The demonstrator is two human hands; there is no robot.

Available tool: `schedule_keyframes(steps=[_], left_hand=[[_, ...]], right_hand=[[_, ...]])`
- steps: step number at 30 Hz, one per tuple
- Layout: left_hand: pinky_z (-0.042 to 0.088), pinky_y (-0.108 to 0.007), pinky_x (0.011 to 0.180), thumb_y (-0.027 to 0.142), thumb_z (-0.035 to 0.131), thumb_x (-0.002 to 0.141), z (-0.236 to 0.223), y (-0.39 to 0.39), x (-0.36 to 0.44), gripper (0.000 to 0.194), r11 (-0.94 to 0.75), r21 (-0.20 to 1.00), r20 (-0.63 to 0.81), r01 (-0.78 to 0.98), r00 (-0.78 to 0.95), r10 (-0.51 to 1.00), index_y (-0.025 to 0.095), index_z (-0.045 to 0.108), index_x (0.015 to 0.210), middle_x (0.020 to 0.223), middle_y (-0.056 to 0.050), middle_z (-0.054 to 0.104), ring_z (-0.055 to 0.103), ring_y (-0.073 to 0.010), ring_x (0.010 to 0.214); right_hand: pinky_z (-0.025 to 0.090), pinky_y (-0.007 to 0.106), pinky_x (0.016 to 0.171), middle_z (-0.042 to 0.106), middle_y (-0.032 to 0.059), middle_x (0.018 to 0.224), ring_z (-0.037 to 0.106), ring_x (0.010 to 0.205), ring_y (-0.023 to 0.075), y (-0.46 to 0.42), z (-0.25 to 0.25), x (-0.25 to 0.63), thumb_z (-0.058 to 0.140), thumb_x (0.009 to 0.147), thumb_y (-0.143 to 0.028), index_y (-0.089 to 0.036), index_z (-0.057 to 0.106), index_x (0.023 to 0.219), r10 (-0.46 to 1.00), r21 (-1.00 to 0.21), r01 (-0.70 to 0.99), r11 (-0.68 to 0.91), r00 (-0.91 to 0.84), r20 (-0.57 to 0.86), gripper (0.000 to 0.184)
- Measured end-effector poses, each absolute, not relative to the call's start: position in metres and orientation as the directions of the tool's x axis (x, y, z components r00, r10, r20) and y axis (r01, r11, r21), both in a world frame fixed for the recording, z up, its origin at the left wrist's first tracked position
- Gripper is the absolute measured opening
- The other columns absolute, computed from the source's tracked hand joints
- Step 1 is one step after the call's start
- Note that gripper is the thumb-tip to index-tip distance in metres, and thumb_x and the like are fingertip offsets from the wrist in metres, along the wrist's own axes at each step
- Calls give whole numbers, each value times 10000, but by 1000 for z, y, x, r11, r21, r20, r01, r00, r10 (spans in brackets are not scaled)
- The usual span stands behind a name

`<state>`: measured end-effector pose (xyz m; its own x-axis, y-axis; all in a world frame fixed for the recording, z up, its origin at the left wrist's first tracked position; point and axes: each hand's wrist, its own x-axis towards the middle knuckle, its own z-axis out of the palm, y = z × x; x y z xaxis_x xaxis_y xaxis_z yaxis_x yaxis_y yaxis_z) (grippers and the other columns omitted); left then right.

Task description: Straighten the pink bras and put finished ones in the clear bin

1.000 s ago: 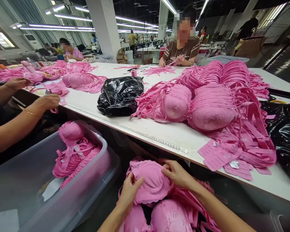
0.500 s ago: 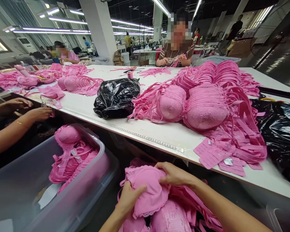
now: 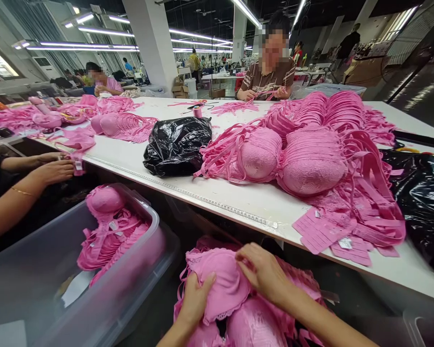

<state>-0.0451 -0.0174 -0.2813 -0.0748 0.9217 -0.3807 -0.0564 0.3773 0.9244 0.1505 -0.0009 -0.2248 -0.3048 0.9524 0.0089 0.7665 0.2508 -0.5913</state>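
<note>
A pink bra with a scalloped lace edge is held low in front of me, the smooth inside of one cup facing up. My left hand grips the cup's left side, thumb on top and fingers hidden underneath. At its upper right edge, my right hand has its fingers curled in a pinch on the fabric; the exact contact is partly hidden. Below both hands lie more pink bras with lace-covered cups and loose straps.
The white table carries a tape measure along its edge, a black plastic bag and stacked pink bras. A clear bin holds bras at left. Beside it are a co-worker's hands; another person sits opposite.
My right hand has shifted slightly, its fingers now curled tighter at the cup's edge. The cup looks more creased. The left co-worker's hands have moved a little.
</note>
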Motion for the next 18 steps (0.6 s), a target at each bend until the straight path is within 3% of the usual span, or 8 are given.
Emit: schedule_keyframes(steps=[2, 5, 10, 13, 18], left_hand=[[472, -351, 752, 409, 757, 583, -281, -19, -45, 346, 376, 925, -380, -62, -96, 920, 130, 675, 771, 699, -54, 669, 606, -254, 803], [470, -363, 759, 439, 743, 602, -279, -20, -42, 385, 396, 912, -407, -112, -105, 908, 122, 667, 808, 721, -61, 671, 610, -250, 799], [471, -358, 762, 443, 752, 602, -279, -22, -36, 434, 430, 878, -455, -209, -89, 886, 120, 649, 873, 762, -76, 674, 618, -241, 804], [477, -350, 745, 439, 747, 614, -282, -24, -36, 425, 446, 877, -464, -181, -77, 882, 125, 641, 880, 755, -67, 673, 623, -232, 777], [483, -362, 809, 414, 741, 628, -285, -27, -40, 457, 414, 905, -423, -97, -99, 901, 120, 624, 957, 869, -97, 690, 629, -254, 884]], right_hand=[[373, 285, 576, 659, 69, 691, 614, 668, 220, -13, -231, 146, 486, 846, -180, -180, 618, 733, 954, -465, 863, 200, -280, -109, 174], [316, 287, 527, 678, 83, 686, 636, 657, 252, -29, -246, 141, 510, 847, -214, -181, 636, 758, 961, -346, 932, 106, -185, -205, 157], [334, 268, 569, 688, 54, 815, 637, 712, 229, -38, -257, 138, 548, 830, -233, -199, 605, 950, 984, -513, 857, -44, -50, -168, 138], [315, 254, 556, 656, 43, 747, 604, 670, 202, -36, -256, 135, 554, 808, -206, -184, 598, 815, 988, -550, 829, -97, 12, -155, 50], [264, 237, 511, 562, -6, 554, 521, 540, 158, -36, -263, 131, 499, 781, -129, -187, 533, 646, 989, -653, 748, -122, 36, -143, 151]])
